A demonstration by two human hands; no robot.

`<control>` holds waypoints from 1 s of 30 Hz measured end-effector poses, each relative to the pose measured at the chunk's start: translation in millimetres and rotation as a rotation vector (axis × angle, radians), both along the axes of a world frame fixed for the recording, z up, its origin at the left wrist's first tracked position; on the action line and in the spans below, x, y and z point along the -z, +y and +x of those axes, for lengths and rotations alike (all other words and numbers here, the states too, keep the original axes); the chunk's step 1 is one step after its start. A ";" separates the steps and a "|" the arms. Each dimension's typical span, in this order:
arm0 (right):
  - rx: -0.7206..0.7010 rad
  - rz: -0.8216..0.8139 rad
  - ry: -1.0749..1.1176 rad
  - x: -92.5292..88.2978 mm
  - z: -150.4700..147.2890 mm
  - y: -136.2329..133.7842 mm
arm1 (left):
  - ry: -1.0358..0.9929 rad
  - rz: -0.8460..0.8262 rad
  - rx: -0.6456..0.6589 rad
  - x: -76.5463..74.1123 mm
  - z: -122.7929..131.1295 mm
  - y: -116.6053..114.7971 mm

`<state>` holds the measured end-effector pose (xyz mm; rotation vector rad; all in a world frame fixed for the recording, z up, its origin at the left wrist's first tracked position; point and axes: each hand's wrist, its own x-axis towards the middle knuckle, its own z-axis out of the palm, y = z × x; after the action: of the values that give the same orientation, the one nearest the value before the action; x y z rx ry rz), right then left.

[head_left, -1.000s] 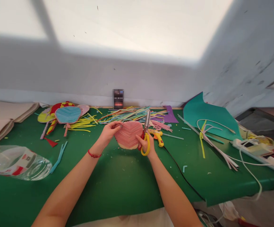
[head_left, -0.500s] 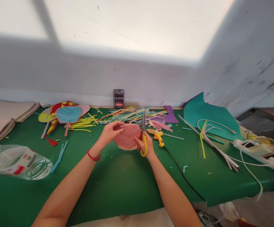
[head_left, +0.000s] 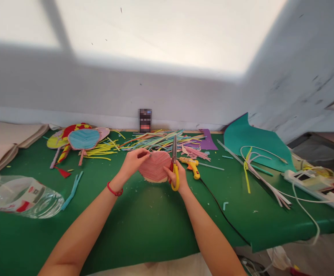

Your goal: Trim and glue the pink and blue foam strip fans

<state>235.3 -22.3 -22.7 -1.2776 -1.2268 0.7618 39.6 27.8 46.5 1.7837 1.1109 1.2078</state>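
A pink ribbed fan panel, rounded and with a chevron pattern, is held up above the green table. My left hand pinches at its upper left edge, thumb and forefinger together; whether a small strip is also between them I cannot make out. At the panel's right edge my right hand grips it with the thumb on its face. That same hand holds a pair of yellow-and-red-handled scissors, blades closed and pointing up. Just right of it lies a yellow glue gun.
Coloured strips are heaped behind my hands, with purple sheet beside them. Fans and a water bottle lie left. Rightward are a teal sheet, a power strip and the glue gun's black cord.
My left thumb and forefinger have drawn together at the panel's upper left edge. The right hand, scissors and panel stay nearly still.
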 end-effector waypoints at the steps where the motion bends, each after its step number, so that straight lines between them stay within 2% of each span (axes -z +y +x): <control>1: 0.000 0.002 0.002 -0.4 0.1 -0.1 | 0.003 -0.001 -0.003 -0.3 0.2 -0.1; 5: 0.005 0.012 -0.001 -1.1 0.7 0.2 | -0.010 -0.024 -0.012 -0.2 0.3 0.5; 16: 0.007 0.024 -0.025 0.0 1.9 2.2 | -0.131 -0.099 0.117 2.4 -1.5 2.4; 22: -0.023 -0.051 0.146 -8.2 0.6 2.6 | -0.139 -0.193 0.123 4.2 -3.8 7.6; 26: -0.033 -0.049 0.226 -19.1 0.8 1.3 | -0.083 -0.195 0.149 5.9 -5.4 9.4; 30: -0.034 -0.034 0.271 -21.8 3.6 1.8 | -0.040 -0.240 0.194 6.9 -2.8 6.4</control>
<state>238.9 -20.5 -0.9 -1.1401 -1.0217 0.9512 36.8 34.2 39.6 1.6347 0.9890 0.9493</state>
